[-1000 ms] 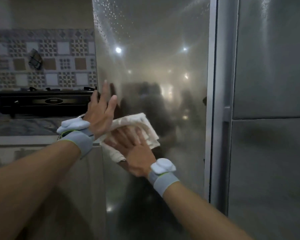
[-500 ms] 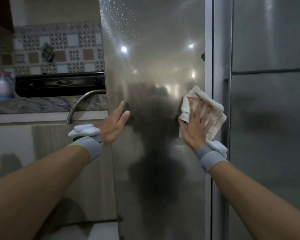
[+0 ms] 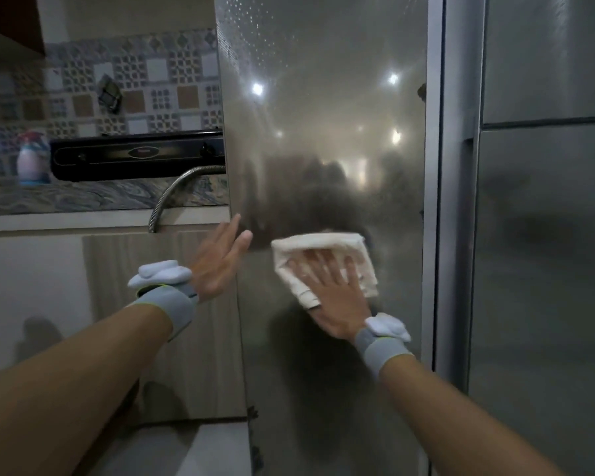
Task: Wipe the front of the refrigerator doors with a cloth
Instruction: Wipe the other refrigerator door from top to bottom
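Right hand (image 3: pixel 337 297) pressed flat on the refrigerator door (image 3: pixel 323 149), fingers (image 3: pixel 327 266) spread over a folded cream cloth (image 3: pixel 323 249) — pinned against the steel, not gripped, at mid-height of the door. Left hand (image 3: pixel 217 262) open, fingers straight, holding nothing — at the door's left edge. Left of the door: stove (image 3: pixel 138 156), metal hose (image 3: pixel 172 194), spray bottle (image 3: pixel 31 159).

The right hand (image 3: pixel 337 300) lies flat on the cloth (image 3: pixel 327 255) against the door (image 3: pixel 323 115); left hand (image 3: pixel 217 259) at the door's left edge; stove (image 3: pixel 138 156) farther left.
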A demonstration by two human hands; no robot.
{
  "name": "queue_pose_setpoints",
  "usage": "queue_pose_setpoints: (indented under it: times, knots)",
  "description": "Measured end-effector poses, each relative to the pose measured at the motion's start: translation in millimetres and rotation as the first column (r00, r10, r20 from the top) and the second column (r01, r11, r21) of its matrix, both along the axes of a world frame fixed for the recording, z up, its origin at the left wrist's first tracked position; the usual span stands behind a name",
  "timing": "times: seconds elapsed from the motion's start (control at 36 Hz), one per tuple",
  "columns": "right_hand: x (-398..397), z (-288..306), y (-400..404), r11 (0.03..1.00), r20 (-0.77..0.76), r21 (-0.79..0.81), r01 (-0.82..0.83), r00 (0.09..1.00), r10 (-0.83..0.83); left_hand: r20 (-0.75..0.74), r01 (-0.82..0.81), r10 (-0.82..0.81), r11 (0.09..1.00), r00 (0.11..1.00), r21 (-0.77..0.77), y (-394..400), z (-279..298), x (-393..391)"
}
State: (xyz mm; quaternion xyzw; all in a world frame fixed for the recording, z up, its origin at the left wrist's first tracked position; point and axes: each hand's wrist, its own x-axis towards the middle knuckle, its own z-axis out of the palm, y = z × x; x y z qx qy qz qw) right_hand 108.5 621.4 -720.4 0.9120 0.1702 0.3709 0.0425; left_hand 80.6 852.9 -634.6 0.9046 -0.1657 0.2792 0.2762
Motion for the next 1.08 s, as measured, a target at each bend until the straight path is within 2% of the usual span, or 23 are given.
queue_pose_setpoints:
  times: [0.06, 0.11, 0.17, 0.22, 0.31, 0.39, 0.5, 0.58, 0.64, 0.72, 0.78, 0.83, 0.89, 0.94, 0.97, 1.03, 1.06, 1.08]
  knots:
    - [-4.1, -14.9, -49.6, 0.983, 0.040, 0.169, 0.069, 0.996, -0.077, -0.016, -0.034, 0.035, 0.999, 0.999, 0.018, -5.6, -14.6, 5.9]
    - [-11.7, -30.6, -87.6, 0.926, 0.027, 0.360, 0.110, 0.991, -0.128, -0.021, -0.068, 0.069, 0.997, 0.997, 0.040, -15.1, -30.4, 12.1]
    - [-22.2, -36.8, -100.6, 0.840, 0.007, 0.536, 0.078, 0.995, -0.097, -0.014, -0.107, 0.108, 0.993, 0.994, 0.052, -30.2, -43.2, 14.3]
    - [-25.0, -41.2, -94.1, 0.773, 0.014, 0.632, 0.054, 0.997, -0.081, -0.008, -0.133, 0.133, 0.990, 0.991, 0.044, -47.1, -52.7, 13.0]
    - [-10.7, -48.8, -65.3, 0.765, 0.005, 0.632, 0.123, 0.987, -0.164, 0.002, -0.141, 0.141, 0.989, 0.990, 0.054, -66.1, -62.1, 10.5]
    - [-0.9, -61.3, -18.8, 0.823, 0.007, 0.565, 0.065, 0.997, -0.083, 0.056, -0.148, 0.143, 0.984, 0.988, 0.098, -67.1, -65.1, 11.1]
    - [6.5, -93.4, 45.1, 0.963, -0.080, 0.228, -0.141, 0.983, 0.163, 0.079, -0.140, 0.132, 0.983, 0.988, 0.118, -52.3, -77.8, 16.6]
    - [16.2, -121.0, 80.4, 0.954, -0.173, -0.018, -0.300, 0.940, 0.292, 0.118, -0.140, 0.122, 0.977, 0.986, 0.160, -39.1, -95.2, 21.8]
    - [20.7, -138.7, 90.3, 0.948, -0.230, -0.103, -0.301, 0.934, 0.272, 0.130, -0.153, 0.133, 0.975, 0.983, 0.162, -33.2, -108.5, 27.8]
    - [17.5, -149.6, 74.1, 0.960, -0.163, -0.045, -0.278, 0.950, 0.267, 0.149, -0.158, 0.137, 0.977, 0.979, 0.146, -30.2, -124.7, 35.9]
    - [12.7, -152.0, 48.6, 0.988, -0.062, 0.031, -0.152, 0.986, 0.153, 0.175, -0.160, 0.135, 0.978, 0.975, 0.137, -29.0, -134.1, 39.0]
    - [5.6, -155.4, 17.0, 0.983, -0.007, 0.183, -0.007, 1.000, 0.009, 0.166, -0.155, 0.133, 0.980, 0.977, 0.128, -30.2, -144.7, 40.5]
    - [0.9, -161.1, -11.0, 0.928, 0.000, 0.365, 0.070, 0.997, -0.075, 0.147, -0.148, 0.130, 0.982, 0.981, 0.115, -31.6, -155.5, 39.6]
    - [-3.7, -168.3, -29.8, 0.810, -0.003, 0.576, 0.109, 0.991, -0.131, 0.136, -0.147, 0.131, 0.982, 0.982, 0.117, -32.9, -166.2, 37.0]
    - [-5.2, -169.7, -34.8, 0.716, 0.004, 0.688, 0.115, 0.987, -0.163, 0.132, -0.149, 0.133, 0.982, 0.982, 0.118, -33.2, -171.1, 36.2]
    - [-12.4, -172.6, -37.1, 0.451, -0.012, 0.885, 0.118, 0.973, -0.231, 0.104, -0.144, 0.132, 0.983, 0.986, 0.114, -32.2, -181.8, 32.1]
    - [-12.7, -173.9, -36.7, 0.324, -0.033, 0.939, 0.117, 0.967, -0.254, 0.086, -0.138, 0.130, 0.985, 0.988, 0.106, -32.6, -186.3, 30.7]
    - [-12.2, -176.9, -33.2, 0.236, -0.068, 0.963, 0.131, 0.963, -0.260, 0.069, -0.133, 0.126, 0.987, 0.990, 0.093, -32.5, -191.8, 28.8]
